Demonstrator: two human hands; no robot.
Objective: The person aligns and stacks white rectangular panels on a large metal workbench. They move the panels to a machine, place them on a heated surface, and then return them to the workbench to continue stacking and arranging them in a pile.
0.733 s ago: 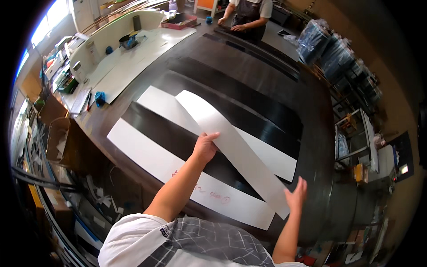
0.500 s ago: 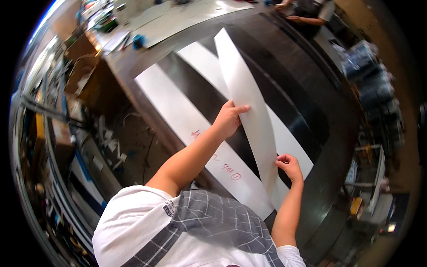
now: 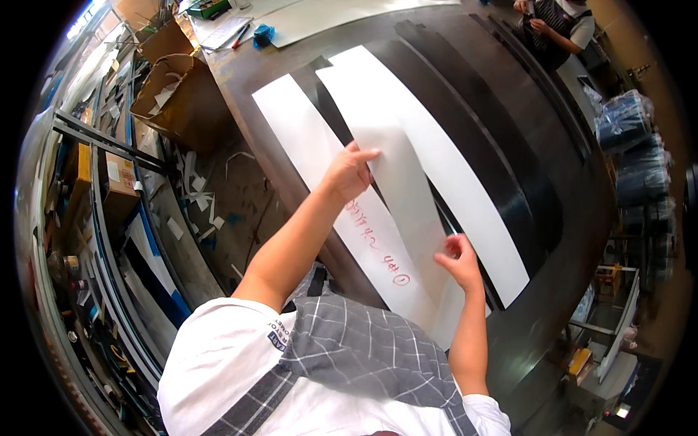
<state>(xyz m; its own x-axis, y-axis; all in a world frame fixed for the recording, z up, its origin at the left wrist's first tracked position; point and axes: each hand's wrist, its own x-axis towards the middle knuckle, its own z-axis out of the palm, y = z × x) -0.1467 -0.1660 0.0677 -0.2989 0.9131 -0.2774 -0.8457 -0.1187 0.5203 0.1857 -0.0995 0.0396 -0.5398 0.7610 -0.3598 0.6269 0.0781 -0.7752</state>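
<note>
Head view shows a long, white, flexible strip of thin sheet (image 3: 407, 196) in handling over the dark, smooth worktop (image 3: 549, 291), its lower end toward the near edge. The person's left hand (image 3: 349, 173) is closed on its left side, thumb above. The right hand (image 3: 462, 265) is bent beside its right side; whether it pinches the strip, one cannot tell. Two other pieces appear laid down: a white strip with red handwritten marks (image 3: 305, 138) along the worktop's left edge, and a plain white curved strip (image 3: 458, 182) beside black flat strips (image 3: 480, 152), farther right. Only the middle strip seems not yet settled flat; how much work remains beyond it cannot be judged.
</note>
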